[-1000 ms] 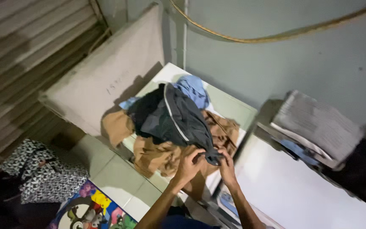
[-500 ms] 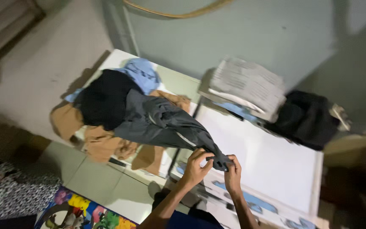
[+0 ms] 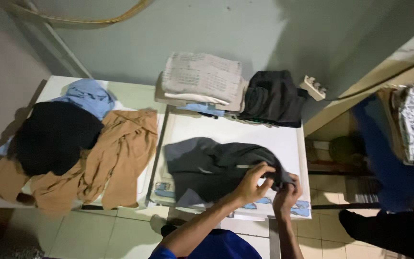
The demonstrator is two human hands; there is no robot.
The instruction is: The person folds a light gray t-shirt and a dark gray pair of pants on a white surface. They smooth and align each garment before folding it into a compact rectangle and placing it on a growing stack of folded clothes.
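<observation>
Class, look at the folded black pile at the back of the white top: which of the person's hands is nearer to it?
The right hand, narrowly. It sits below the black pile, at the dark garment's right end. The left hand grips the same garment slightly further left.

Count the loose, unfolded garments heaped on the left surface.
3: a black garment at the left, a light blue one behind it, and a tan one spread beside and beneath. More may be hidden underneath.

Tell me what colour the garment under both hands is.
Dark grey garment, with a thin pale stripe; the head view shows it, both hands gripping its right end.
</observation>
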